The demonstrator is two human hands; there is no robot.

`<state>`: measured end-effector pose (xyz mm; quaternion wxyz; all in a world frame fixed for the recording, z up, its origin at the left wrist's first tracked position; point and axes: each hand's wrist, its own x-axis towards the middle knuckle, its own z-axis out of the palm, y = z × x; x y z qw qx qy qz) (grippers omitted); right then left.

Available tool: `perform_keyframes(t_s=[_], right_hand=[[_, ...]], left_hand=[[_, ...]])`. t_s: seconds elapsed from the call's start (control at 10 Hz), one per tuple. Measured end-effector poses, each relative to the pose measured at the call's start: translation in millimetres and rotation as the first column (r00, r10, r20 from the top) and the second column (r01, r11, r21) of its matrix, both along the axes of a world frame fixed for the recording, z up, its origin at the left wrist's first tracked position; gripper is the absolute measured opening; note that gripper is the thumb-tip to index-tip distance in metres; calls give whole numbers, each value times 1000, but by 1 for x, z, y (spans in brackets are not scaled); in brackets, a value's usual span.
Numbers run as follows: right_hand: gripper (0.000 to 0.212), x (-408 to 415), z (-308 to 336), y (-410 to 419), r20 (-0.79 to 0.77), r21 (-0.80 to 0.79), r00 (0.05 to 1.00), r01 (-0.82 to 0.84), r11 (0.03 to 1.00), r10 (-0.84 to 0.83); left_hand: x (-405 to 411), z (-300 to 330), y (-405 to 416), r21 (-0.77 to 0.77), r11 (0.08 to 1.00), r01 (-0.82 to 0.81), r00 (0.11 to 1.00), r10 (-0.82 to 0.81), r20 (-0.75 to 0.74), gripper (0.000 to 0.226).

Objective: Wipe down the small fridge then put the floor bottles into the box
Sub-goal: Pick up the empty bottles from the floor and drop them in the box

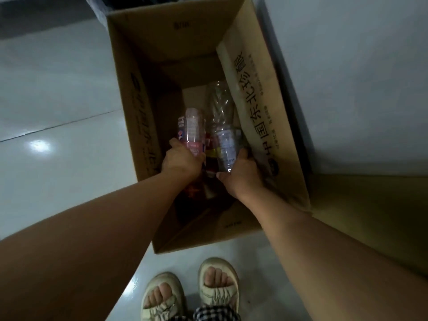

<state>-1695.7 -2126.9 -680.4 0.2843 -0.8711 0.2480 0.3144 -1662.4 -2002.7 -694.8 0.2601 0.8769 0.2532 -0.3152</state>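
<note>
Glossy pale floor tile (58, 93) ran along the left of the cardboard box (129, 72), whose flaps stood open. Inside it the left hand (181, 162) had its grip wrapped round a pink-labelled bottle (193, 132), held low between the left wall and the middle. Beside it lay a red-labelled bottle (210, 156), partly hidden between the two hands, and a clear crushed bottle (218, 101) lay further in. The right hand (240, 174) had its grip closed on a clear bottle with a pale label (225, 147), close to the printed right wall.

To do the step well, I judged each bottle should be lowered until it rested on the box bottom or on those already there, laid lengthwise next to them, then released one hand at a time so nothing rolled or bounced. Empty plastic is light and would likely shift at a nudge.
</note>
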Motion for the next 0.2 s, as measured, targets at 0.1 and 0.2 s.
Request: perform_keyframes(t_s=[0.1,0.2], right_hand=[[87,-1,-2,2,-43,16,999,-24,1000,24],[88,-10,18,1,-52,31,991,-123,992,125]], left_hand=[[3,1,-1,2,1000,1,1000,-1,-5,70],[2,20,0,7,998,58,998,-58,9,65]])
